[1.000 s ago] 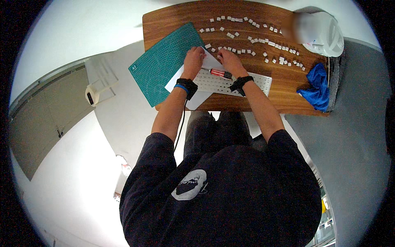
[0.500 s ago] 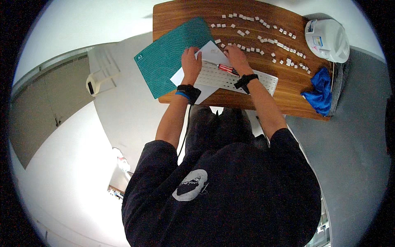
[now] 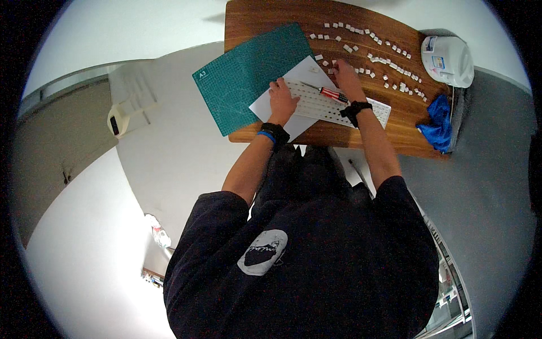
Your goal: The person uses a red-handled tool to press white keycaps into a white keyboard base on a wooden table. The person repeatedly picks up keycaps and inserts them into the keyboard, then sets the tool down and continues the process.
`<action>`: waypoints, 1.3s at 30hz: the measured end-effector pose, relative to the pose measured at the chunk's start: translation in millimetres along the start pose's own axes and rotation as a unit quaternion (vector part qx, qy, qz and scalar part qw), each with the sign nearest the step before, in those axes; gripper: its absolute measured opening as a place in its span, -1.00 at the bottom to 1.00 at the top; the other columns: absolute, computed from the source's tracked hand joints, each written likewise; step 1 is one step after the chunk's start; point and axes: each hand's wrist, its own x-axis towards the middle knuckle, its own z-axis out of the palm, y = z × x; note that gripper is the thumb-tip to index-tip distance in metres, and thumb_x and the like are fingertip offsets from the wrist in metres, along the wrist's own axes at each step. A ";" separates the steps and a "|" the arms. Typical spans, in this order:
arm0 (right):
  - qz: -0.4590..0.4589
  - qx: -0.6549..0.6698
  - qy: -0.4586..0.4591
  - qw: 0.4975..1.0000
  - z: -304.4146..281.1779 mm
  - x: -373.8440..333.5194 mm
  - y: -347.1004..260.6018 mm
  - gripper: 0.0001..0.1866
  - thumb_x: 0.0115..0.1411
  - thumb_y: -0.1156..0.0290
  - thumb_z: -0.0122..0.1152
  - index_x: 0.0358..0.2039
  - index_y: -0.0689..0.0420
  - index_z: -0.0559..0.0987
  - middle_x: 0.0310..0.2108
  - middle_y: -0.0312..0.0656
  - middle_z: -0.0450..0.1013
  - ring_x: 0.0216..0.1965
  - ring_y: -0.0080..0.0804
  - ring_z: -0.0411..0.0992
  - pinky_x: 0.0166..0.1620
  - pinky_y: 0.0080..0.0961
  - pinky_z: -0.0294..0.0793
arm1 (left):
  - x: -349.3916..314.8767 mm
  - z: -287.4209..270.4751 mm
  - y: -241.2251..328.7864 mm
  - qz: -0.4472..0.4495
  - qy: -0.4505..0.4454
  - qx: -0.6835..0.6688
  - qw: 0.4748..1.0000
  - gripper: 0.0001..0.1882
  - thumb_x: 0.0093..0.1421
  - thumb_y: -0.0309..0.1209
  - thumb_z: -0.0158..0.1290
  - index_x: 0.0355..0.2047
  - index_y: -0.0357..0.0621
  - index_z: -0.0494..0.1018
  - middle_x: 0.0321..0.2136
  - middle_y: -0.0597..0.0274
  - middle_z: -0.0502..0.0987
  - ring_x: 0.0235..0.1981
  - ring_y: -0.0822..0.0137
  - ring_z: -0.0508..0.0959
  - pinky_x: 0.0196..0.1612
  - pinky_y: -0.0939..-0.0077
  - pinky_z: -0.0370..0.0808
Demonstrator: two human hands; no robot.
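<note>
A white keyboard [image 3: 316, 105] with its keycaps off lies at the table's near side, its left part over a sheet of white paper [image 3: 302, 72]. My left hand [image 3: 283, 100], thumb and fingers apart, rests at the keyboard's left end. A screwdriver [image 3: 333, 94] with a red, white and dark handle lies across the keyboard. Beyond it, my right hand [image 3: 347, 80] is bent over the nearest row of loose keycaps [image 3: 319, 57]. Its fingertips close at a small white keycap [image 3: 334, 61], partly hidden by the fingers. Another pale keycap [image 3: 313, 69] sits on the paper.
A green cutting mat [image 3: 237, 85] overhangs the wooden table's [image 3: 389, 144] left edge. Several rows of white keycaps [image 3: 384, 60] spread across the far right half. A white plastic tub [image 3: 449, 61] stands at the right, with a blue cloth [image 3: 437, 124] nearer me.
The whole view has shifted, so the table appears further right. My left hand has drawn back toward me along the keyboard's left end. My right hand has moved slightly right among the keycaps.
</note>
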 end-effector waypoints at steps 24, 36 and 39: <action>-0.088 0.004 -0.265 0.960 -126.5 -109.9 -36.3 -0.60 0.28 0.22 0.10 0.05 0.11 0.32 -0.16 0.08 0.52 -0.17 0.11 0.51 -0.14 -0.07 0.49 | -54.3 -37.7 -1.7 -0.106 -0.201 -0.552 0.802 -0.32 0.20 -0.43 0.20 0.23 -0.49 0.18 0.09 -0.03 0.46 0.02 0.23 0.52 0.04 0.37 0.50; -0.260 0.054 -0.185 0.946 -158.3 -139.3 -24.1 -0.76 0.32 0.20 0.01 -0.14 0.07 0.42 -0.38 0.04 0.53 -0.33 0.05 0.54 -0.30 -0.01 0.52 | -87.7 -55.9 63.7 -0.102 -0.242 -0.577 0.773 -0.48 0.35 -0.51 -0.04 0.29 -0.30 0.16 0.14 -0.03 0.42 0.09 0.13 0.49 0.17 0.22 0.46; -0.251 -0.010 -0.182 0.951 -146.1 -141.0 -26.2 -0.79 0.30 0.24 0.01 -0.16 0.08 0.43 -0.40 0.00 0.53 -0.35 0.01 0.55 -0.32 -0.03 0.53 | -91.5 -49.4 72.9 -0.085 -0.233 -0.579 0.776 -0.49 0.35 -0.49 -0.04 0.28 -0.29 0.16 0.13 -0.03 0.43 0.08 0.13 0.49 0.15 0.20 0.48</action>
